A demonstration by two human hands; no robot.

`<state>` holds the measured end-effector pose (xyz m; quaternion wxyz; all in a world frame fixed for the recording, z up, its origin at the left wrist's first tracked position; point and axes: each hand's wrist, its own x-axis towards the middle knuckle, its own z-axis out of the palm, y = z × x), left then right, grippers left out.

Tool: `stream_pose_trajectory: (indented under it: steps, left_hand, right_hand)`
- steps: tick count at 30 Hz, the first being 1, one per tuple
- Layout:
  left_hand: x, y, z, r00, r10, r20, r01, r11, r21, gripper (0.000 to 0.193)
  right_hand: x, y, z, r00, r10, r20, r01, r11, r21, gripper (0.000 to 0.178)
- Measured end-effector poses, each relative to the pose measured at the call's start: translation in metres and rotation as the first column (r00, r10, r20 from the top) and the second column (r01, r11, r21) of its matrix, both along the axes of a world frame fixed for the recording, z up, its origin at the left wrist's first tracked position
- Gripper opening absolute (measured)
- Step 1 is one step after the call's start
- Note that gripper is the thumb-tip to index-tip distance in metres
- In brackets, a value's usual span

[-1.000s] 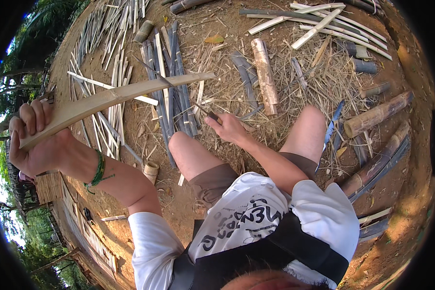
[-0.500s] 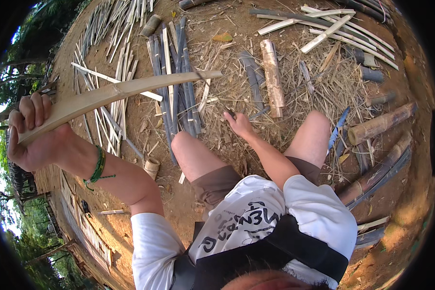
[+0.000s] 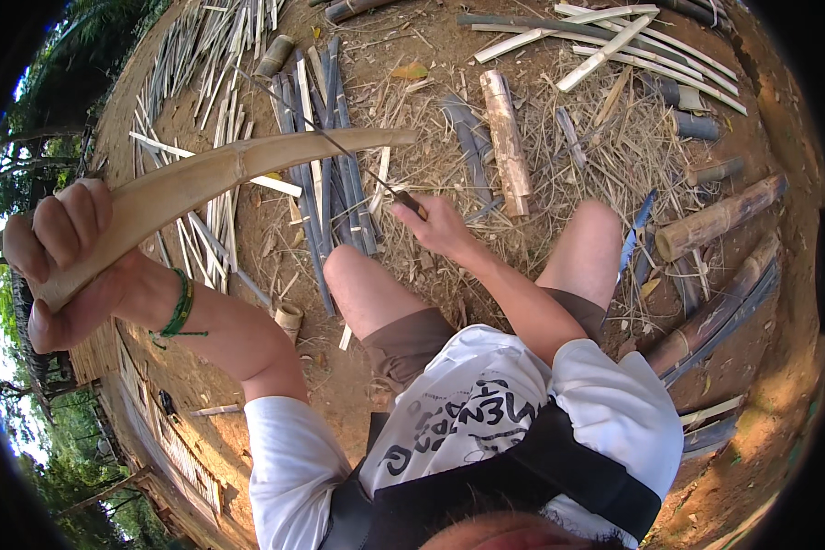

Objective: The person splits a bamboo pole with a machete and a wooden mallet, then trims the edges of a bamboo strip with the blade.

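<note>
Raised at the far left, my left hand [image 3: 73, 247] wraps its fingers and thumb round the wide end of a pale split bamboo strip [image 3: 192, 179]. The strip curves to the right, and its narrow end is above my left knee. My right hand [image 3: 438, 227], between my knees, is closed on the dark handle of a knife [image 3: 409, 202]. Its long thin blade points up and to the left, crossing the strip near the narrow end. Whether blade and strip touch, I cannot tell.
Dark and pale bamboo strips [image 3: 341, 174] lie beyond my left knee, with more piles farther left. A peeled bamboo log [image 3: 506, 137] rests among shavings ahead. By my right knee are a blue blade-like tool [image 3: 634, 238] and thick bamboo pieces [image 3: 720, 218].
My right hand has moved slightly left and turned, so the knife's blade now shows plainly across the strip. The left hand and the strip's wide end have dropped a little.
</note>
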<state>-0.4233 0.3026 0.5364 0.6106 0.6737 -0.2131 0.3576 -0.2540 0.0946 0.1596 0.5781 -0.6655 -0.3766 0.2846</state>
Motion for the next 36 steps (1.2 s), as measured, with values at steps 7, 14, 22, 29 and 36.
stream_pose_trajectory:
  steps: [7,14,22,29,36]
  left_hand:
    - [0.001,0.004,0.003,0.993,-0.121,0.003,0.120,0.987,0.105,0.040]
    - [-0.005,0.008,0.002,0.985,-0.171,0.001,0.170,0.981,0.094,0.046]
    - [0.033,-0.022,0.011,0.937,0.344,0.065,-0.336,0.936,-0.103,0.030]
    - [0.078,-0.031,0.012,0.467,0.870,0.158,-0.846,0.492,-0.206,0.080]
    - [0.102,0.001,0.013,0.265,0.864,0.427,-0.961,0.274,0.042,0.067]
  right_hand:
    - [0.014,-0.002,-0.061,0.932,-0.167,-0.323,0.067,0.952,-0.300,0.062]
    - [-0.003,-0.024,0.017,0.972,0.125,-0.199,-0.129,0.992,-0.010,0.056]
    - [-0.004,-0.027,0.001,0.818,0.068,-0.572,-0.060,0.998,0.032,0.050]
    - [-0.030,-0.026,-0.015,0.710,-0.108,-0.696,0.069,0.994,-0.084,0.051]
    - [-0.046,-0.017,0.088,0.827,0.071,-0.558,0.049,0.979,0.196,0.047]
